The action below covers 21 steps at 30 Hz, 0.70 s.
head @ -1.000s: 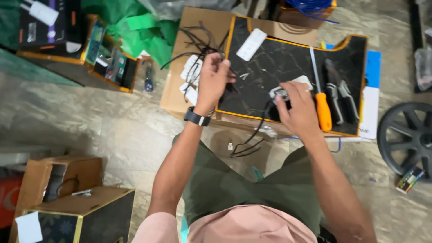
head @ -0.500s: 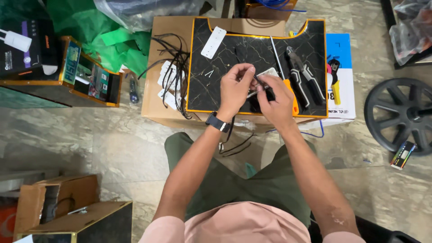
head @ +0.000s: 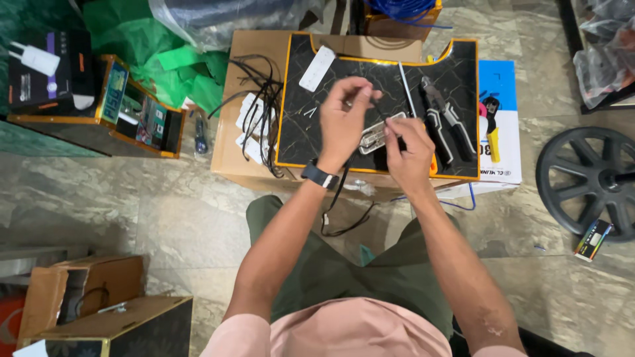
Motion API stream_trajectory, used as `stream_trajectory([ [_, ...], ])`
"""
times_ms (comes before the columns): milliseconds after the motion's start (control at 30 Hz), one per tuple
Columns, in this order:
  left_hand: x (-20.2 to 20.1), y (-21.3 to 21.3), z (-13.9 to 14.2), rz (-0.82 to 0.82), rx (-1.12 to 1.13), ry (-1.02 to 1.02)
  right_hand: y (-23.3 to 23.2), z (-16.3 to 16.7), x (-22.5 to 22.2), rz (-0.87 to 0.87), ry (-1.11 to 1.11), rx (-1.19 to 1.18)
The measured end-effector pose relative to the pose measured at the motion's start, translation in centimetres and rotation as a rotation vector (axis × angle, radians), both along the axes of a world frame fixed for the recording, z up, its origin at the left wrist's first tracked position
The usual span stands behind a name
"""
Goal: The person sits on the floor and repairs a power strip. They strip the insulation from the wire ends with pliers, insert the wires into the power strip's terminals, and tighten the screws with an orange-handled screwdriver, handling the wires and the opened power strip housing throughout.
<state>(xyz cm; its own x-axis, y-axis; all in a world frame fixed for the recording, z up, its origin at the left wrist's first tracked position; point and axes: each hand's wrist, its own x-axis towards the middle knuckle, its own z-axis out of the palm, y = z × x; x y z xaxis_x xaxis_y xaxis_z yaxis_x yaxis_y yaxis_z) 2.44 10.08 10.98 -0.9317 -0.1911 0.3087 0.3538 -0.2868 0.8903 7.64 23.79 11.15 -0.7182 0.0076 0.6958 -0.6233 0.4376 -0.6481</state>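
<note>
My left hand, with a dark watch on its wrist, hovers over a black marble-patterned board. Its thumb and forefinger are pinched on something too small to make out. My right hand is just to its right and grips a small clear-and-white rectangular casing by one end. A thin black cable hangs from under the hands down to my lap. The two hands are close but not touching.
On the board lie a screwdriver, black pliers and a white strip. A tangle of black cables lies on the cardboard box. A black wheel sits at the right, an open box at the left.
My left hand left the cable tangle at the left and came in beside my right hand over the board. My right hand now has the casing lifted between the two.
</note>
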Motion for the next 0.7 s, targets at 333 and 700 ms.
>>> stream_trajectory([
  [333,1.3,-2.5,2.9,-0.278,0.087,0.062,1.5,-1.7,-0.8,0.166,-0.342,-0.209],
  [700,4.7,0.6,-1.1,-0.303,-0.256,-0.287,3.2,-0.4,-2.1,0.32,-0.6,-0.704],
])
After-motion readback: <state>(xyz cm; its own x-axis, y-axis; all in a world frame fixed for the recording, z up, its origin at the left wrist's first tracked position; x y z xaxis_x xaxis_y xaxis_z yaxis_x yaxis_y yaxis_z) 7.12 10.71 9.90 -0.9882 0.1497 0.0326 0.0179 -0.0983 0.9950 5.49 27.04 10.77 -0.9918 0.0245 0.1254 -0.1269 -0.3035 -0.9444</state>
